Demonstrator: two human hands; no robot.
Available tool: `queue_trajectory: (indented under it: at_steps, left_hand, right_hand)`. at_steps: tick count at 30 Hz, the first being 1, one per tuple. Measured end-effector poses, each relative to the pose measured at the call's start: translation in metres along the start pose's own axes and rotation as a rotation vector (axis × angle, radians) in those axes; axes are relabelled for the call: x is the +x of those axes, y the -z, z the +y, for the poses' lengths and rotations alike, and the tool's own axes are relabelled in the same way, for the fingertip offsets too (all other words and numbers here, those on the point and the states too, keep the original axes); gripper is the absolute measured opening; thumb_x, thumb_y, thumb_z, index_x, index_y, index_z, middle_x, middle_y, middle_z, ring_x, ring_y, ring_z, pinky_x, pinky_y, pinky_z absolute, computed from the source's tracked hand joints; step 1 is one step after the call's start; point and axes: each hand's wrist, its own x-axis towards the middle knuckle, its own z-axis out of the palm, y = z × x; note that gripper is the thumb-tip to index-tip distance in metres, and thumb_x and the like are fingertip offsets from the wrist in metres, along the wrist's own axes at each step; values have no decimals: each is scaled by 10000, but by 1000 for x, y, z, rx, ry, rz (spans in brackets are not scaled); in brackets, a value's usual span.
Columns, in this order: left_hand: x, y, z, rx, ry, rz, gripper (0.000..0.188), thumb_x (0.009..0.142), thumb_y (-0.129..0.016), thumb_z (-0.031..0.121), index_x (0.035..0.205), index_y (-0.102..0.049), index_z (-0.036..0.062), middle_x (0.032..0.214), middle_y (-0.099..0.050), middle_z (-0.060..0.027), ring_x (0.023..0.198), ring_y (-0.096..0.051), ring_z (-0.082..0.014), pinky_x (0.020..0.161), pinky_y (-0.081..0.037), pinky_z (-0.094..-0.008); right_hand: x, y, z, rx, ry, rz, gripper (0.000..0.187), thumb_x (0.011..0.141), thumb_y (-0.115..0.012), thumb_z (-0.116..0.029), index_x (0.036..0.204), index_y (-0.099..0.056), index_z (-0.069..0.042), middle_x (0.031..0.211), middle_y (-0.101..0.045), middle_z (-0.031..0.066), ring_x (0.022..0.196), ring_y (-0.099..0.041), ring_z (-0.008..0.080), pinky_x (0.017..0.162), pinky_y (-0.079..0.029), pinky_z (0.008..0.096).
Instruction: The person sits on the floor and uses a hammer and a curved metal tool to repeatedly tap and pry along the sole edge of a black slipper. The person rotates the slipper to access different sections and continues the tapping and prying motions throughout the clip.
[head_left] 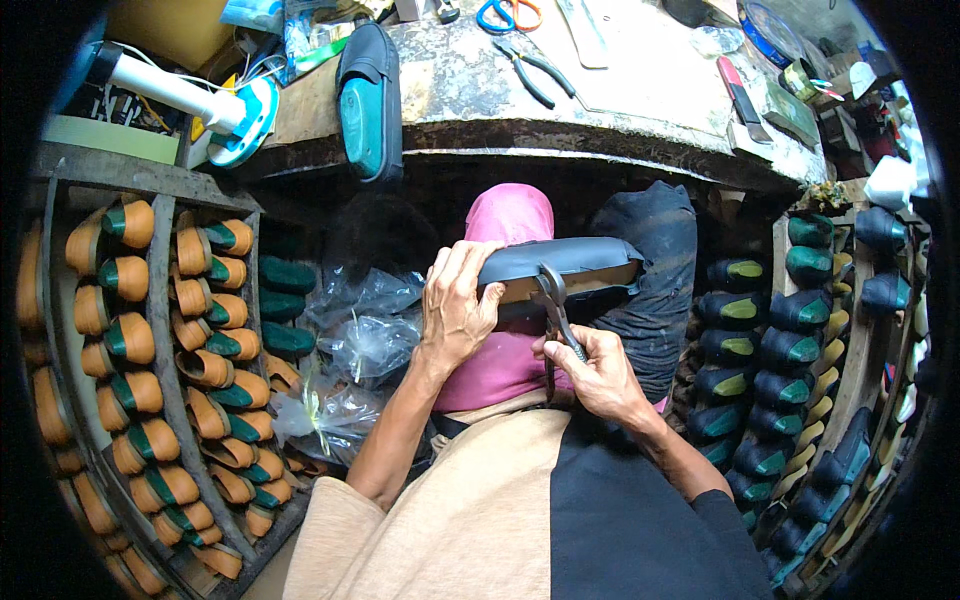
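Note:
Over my lap, my left hand [460, 297] is wrapped round one end of a dark shoe upper [590, 257], which lies sideways with its brownish underside toward me. My right hand [594, 372] is closed on the handles of dark metal lasting pincers [556, 312]. Their curved jaws are at the near lower edge of the upper, around its middle; whether they bite on it I cannot tell. Behind the shoe are my knees, one under pink cloth [510, 208], the other in dark trousers [665, 235].
Ahead stands a worn workbench [660, 110] with a dark slip-on shoe [370, 105] overhanging its edge, pliers [538, 75], scissors [508, 14] and a red-handled knife [740, 95]. Racks of tan shoes [140, 335] flank me left, dark ones [795, 348] right. Plastic bags [370, 345] lie by my left arm.

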Motion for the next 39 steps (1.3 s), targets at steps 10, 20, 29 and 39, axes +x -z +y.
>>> queue_trajectory:
  at_steps: [10,20,29,39]
  left_hand:
    - [-14,0,33,-80,254,67,528,863,-800,58,1386,-770,127,1251,-663,-134,1175,-600,-356,1101,-481,-480]
    - [-7,-6,29,-107,262,28,552,812,-760,17,1354,-769,120,1226,-657,-135,1152,-600,-359,1081,-475,-477]
    - [5,-10,5,-81,210,-36,601,802,-691,-24,1376,-758,141,1204,-645,-142,1128,-595,-372,1058,-486,-475]
    - [-18,10,-14,-281,163,-246,738,876,-799,96,1590,-620,155,1440,-529,-195,1274,-537,-403,1132,-452,-522]
  right_hand:
    - [3,-5,-7,-260,312,168,239,1050,-737,-91,880,-657,58,777,-631,206,673,-639,367,663,-504,490]
    - [8,2,11,-328,416,173,219,1039,-752,-7,907,-589,54,814,-563,201,688,-587,381,645,-468,493]
    - [41,-17,60,-369,580,253,160,980,-706,82,1007,-551,57,894,-563,255,766,-620,498,673,-506,553]
    - [26,-25,73,-406,536,206,119,1012,-704,45,995,-587,57,866,-584,259,792,-652,512,686,-510,568]
